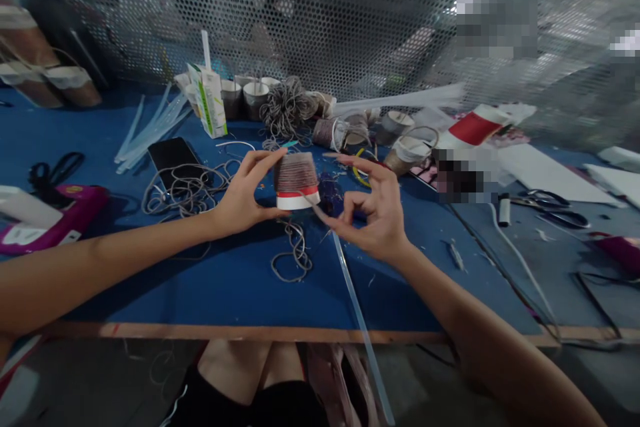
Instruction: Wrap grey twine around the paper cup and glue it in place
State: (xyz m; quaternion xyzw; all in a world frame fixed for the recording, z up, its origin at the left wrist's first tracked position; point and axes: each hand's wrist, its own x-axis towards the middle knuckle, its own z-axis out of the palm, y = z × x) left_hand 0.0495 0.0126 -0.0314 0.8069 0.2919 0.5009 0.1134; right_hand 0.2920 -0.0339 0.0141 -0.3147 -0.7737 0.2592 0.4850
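A cup wound with grey-brown cord (296, 174) sits in my left hand (245, 190), gripped between thumb and fingers above the table. Its wider end, with a red band and a white rim, faces down. My right hand (375, 207) is just right of the cup, thumb and index finger spread apart. The right thumb tip comes close to the cup's rim; whether it touches is unclear. A strand of cord seems to cross the red band toward that thumb. Below the cup lies a loose loop of grey cord (293, 260). A translucent glue stick (357, 307) juts over the table edge.
On the blue table (240, 300) lie a black phone (175, 155) under tangled cord, glue sticks (155, 130), a drink carton (209, 100), several wrapped cups, a cord bundle (290, 107) and scissors (550, 204). A perforated metal screen (320, 20) stands behind.
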